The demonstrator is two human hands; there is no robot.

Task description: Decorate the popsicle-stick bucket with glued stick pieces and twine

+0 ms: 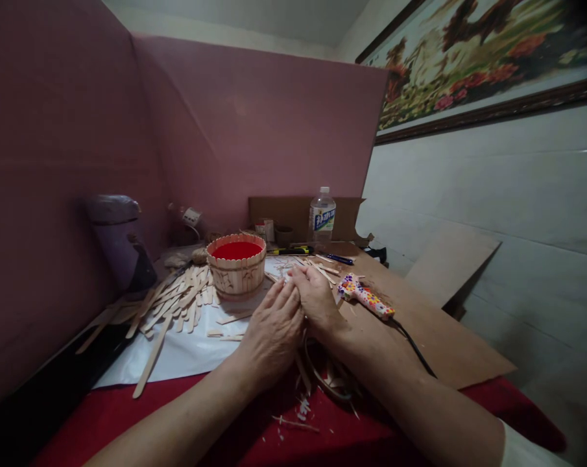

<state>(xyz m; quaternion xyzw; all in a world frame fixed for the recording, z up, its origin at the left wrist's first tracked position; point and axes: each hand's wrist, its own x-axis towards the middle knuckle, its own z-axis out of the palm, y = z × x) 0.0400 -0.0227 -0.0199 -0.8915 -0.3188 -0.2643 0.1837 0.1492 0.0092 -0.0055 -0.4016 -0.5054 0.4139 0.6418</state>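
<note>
My left hand [277,322] and my right hand [318,299] meet over the front middle of the table. The fingers of both are pressed together at the tips. A small pale bit shows at the fingertips, but the hands hide what lies between them. Just beyond and to the left stands a round basket [237,277] of wooden craft sticks with a red inside. Loose craft sticks [189,295] lie heaped to its left. Beneath my wrists are a ring-shaped band [322,383] and wood shavings [303,408].
On the brown board [419,324] at the right rests a flower-patterned glue gun [364,296] with a black cord. Behind are a plastic bottle [323,220], a yellow-black cutter [293,250] and a blue pen [340,259]. A purple container [122,246] stands at left.
</note>
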